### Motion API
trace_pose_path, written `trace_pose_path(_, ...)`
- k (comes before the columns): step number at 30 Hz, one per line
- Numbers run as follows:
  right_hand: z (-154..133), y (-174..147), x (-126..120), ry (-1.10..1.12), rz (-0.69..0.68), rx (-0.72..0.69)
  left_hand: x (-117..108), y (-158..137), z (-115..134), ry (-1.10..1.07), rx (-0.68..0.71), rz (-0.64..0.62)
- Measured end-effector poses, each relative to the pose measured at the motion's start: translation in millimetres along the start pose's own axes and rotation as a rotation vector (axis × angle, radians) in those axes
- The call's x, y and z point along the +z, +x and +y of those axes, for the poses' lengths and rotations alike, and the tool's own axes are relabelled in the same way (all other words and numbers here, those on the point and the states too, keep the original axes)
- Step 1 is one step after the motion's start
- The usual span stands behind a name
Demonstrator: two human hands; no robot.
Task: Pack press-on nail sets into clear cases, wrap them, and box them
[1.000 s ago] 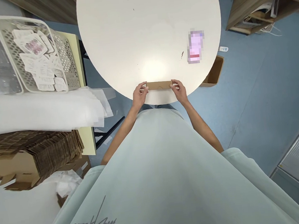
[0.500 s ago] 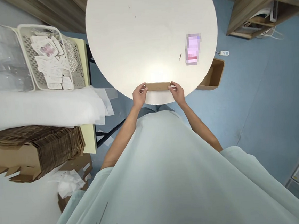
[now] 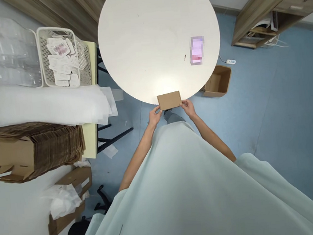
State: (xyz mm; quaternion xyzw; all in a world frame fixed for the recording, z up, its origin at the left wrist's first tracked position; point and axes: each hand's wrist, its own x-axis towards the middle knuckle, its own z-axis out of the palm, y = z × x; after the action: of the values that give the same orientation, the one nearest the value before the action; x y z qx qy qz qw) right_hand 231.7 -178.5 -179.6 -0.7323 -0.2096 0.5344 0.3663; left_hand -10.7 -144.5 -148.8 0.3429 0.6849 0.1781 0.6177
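A small, flat brown cardboard box (image 3: 169, 100) is held between my two hands at the near edge of the round white table (image 3: 140, 60). My left hand (image 3: 154, 117) grips its lower left corner, fingers closed on it. At the lower right corner, my right hand (image 3: 188, 108) pinches the box the same way. One broad face of the box is turned up toward me, and it looks closed. What lies inside cannot be seen.
On the table's right lies a blurred pink-purple item (image 3: 197, 50). An open cardboard box (image 3: 218, 81) stands on the floor at right. To the left are a white basket (image 3: 78, 58) of small packets, white sheets (image 3: 46, 105) and stacked folded cardboard (image 3: 57, 148).
The box has tilted from showing a narrow side to showing its broad face. Both hands have drawn it slightly toward my body, and my view has shifted.
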Motion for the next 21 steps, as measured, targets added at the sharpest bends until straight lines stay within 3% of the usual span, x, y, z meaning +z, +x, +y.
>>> trace_pose_path(6,2,-52,-61,0.100,-0.043,0.066,35,-33,-28,-0.068,0.060,0.027)
trace_pose_path(12,6,-97,-134,0.100,0.017,0.040,89,-58,-27,-0.039,0.089,-0.018)
trace_pose_path(16,12,-104,-175,0.138,0.016,0.096,116,-65,-19,0.030,0.135,-0.068)
trace_pose_path(21,18,-82,-221,0.231,-0.019,0.170,164,-51,-9,0.096,0.120,-0.090)
